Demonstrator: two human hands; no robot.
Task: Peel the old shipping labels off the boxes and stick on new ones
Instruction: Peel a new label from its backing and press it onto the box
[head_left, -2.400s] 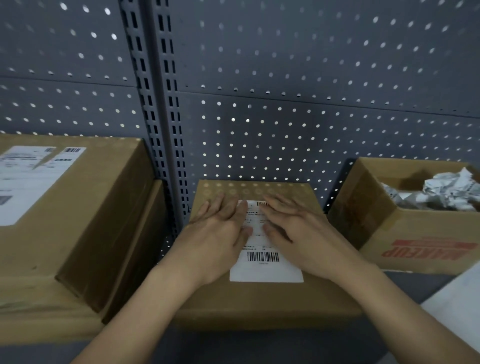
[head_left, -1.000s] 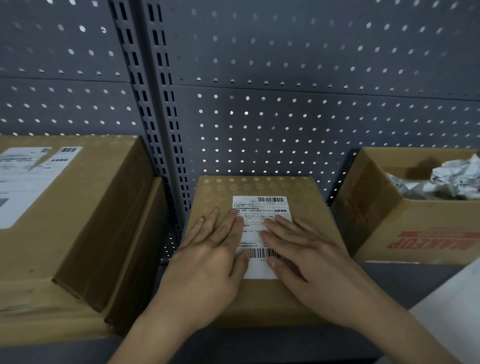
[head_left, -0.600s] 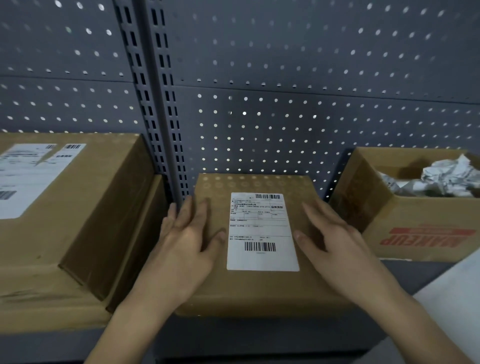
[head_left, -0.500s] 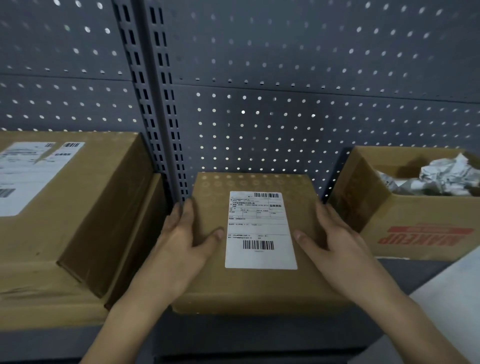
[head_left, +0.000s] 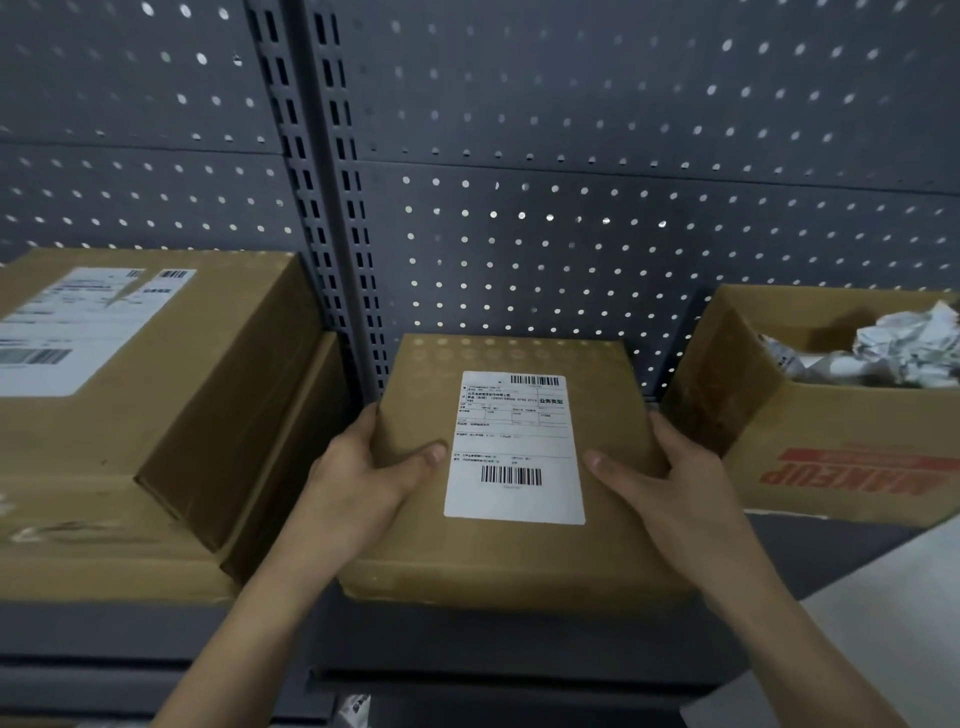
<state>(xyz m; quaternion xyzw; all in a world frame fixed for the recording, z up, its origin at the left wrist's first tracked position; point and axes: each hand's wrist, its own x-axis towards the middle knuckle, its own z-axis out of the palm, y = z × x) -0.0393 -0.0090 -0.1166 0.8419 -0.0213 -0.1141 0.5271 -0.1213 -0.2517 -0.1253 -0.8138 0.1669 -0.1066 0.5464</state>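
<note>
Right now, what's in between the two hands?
The middle box, with a white label on top. The left hand and right hand grip its sides. The head view shows it.

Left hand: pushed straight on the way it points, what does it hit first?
Probably the slotted upright behind the middle box: the left hand grips that box's left side, the gap ahead looks free, depth unclear.

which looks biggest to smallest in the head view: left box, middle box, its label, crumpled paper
1. left box, even cropped
2. middle box
3. label and crumpled paper: too close to rank, paper cropped by the frame
</note>
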